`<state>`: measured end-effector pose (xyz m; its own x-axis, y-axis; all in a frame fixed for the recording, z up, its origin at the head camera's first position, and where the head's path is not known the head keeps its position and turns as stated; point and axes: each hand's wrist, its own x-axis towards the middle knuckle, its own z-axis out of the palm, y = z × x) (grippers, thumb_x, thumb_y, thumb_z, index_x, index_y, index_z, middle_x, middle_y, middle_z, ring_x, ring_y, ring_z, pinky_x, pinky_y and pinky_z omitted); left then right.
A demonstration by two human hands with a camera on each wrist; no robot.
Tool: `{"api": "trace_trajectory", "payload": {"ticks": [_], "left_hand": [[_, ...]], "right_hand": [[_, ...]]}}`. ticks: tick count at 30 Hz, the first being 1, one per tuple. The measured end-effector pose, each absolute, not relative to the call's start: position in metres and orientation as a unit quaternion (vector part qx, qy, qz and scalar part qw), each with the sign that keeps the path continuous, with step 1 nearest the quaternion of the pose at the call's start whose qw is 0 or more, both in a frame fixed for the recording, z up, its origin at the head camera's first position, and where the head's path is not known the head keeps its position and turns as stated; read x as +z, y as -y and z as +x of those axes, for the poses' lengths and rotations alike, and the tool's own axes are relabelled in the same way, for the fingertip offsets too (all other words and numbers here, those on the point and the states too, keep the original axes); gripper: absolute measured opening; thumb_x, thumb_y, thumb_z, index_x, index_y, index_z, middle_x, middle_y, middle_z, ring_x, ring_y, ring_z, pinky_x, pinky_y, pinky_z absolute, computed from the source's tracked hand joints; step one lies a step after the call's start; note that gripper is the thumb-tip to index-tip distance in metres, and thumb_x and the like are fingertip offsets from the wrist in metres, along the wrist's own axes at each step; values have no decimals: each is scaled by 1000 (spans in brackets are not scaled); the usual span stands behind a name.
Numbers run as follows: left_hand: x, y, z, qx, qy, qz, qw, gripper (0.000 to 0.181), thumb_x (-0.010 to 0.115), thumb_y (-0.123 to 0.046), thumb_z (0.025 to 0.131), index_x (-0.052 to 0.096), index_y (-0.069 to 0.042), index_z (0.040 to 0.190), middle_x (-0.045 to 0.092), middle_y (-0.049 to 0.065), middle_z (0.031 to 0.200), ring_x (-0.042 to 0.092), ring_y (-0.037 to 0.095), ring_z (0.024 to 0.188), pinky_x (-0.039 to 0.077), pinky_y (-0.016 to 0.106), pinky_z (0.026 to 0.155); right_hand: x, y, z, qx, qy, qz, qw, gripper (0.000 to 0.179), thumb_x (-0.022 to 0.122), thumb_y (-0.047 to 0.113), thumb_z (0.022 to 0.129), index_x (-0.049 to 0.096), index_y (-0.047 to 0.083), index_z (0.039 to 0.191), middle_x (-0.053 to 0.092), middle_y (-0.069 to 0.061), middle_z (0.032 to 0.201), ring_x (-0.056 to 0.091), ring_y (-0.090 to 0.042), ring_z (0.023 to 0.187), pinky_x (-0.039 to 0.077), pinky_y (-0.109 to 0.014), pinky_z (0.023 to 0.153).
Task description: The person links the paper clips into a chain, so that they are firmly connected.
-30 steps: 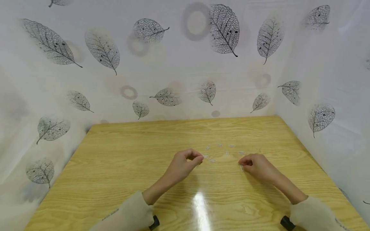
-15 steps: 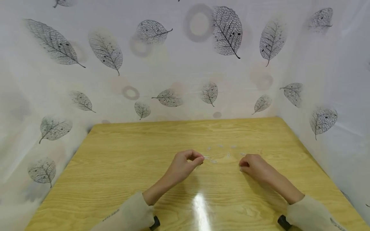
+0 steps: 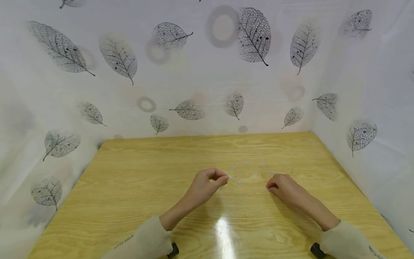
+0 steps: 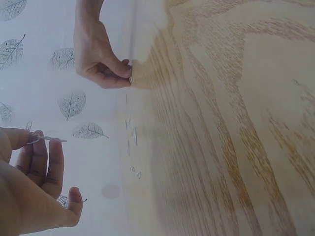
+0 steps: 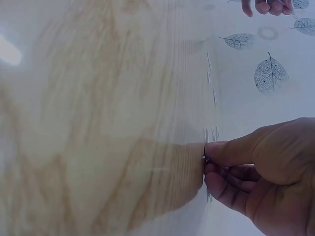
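My left hand is raised over the table and pinches white paper clips between thumb and fingers. In the left wrist view one paper clip points out past the fingertips, and another paper clip sticks up beside the thumb. Down at the tabletop, my right hand has thumb and forefinger pinched together on a small paper clip, mostly covered by the fingers. Loose white paper clips lie between and beyond the hands, among them a paper clip at the back and a paper clip beside the right knuckles.
The wooden table has a glossy top with a bright light reflection near its front. White curtain printed with leaves encloses the back and both sides. Dark straps show at both cuffs.
The paper clip at my right fingertips was in plain sight and is now nearly covered by them. The right hand has shifted slightly; the left holds its place. The head view has tilted a little.
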<state>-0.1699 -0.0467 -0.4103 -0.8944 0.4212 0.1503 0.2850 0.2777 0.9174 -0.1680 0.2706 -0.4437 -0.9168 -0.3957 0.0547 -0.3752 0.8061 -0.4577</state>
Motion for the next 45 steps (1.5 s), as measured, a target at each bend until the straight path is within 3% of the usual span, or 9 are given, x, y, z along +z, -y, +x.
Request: {"api": "trace_trajectory", "payload": {"ticks": [17, 23, 33, 45], "left_hand": [[-411, 44, -169, 557, -798, 221, 62, 15, 67, -21, 103, 76, -9, 100, 73, 5, 93, 64, 13, 84, 47, 25, 63], [-412, 43, -168, 559, -796, 224, 59, 15, 67, -20, 103, 75, -9, 99, 73, 12, 96, 63, 14, 84, 46, 25, 63], [-413, 43, -166, 558, -799, 219, 58, 14, 67, -21, 103, 75, -10, 99, 73, 2, 93, 64, 13, 85, 51, 27, 68], [-412, 43, -165, 552, -801, 224, 57, 14, 67, -21, 103, 75, -10, 100, 74, 6, 96, 65, 13, 86, 52, 27, 70]], "right_hand": [[-446, -275, -169, -243, -948, -207, -5, 6, 79, -1, 87, 80, 4, 91, 69, 2, 85, 67, -14, 77, 57, -28, 68], [-445, -271, -172, -232, -949, -214, 12, 9, 78, -1, 89, 75, 7, 85, 66, 3, 83, 61, -11, 75, 54, -31, 66], [-447, -264, -169, -268, -948, -170, -2, 18, 76, -5, 89, 64, 8, 87, 63, 3, 80, 57, -10, 72, 50, -31, 64], [-447, -263, -167, -300, -943, -139, 26, 22, 73, -6, 91, 57, 8, 85, 59, 0, 79, 50, -14, 68, 44, -28, 60]]}}
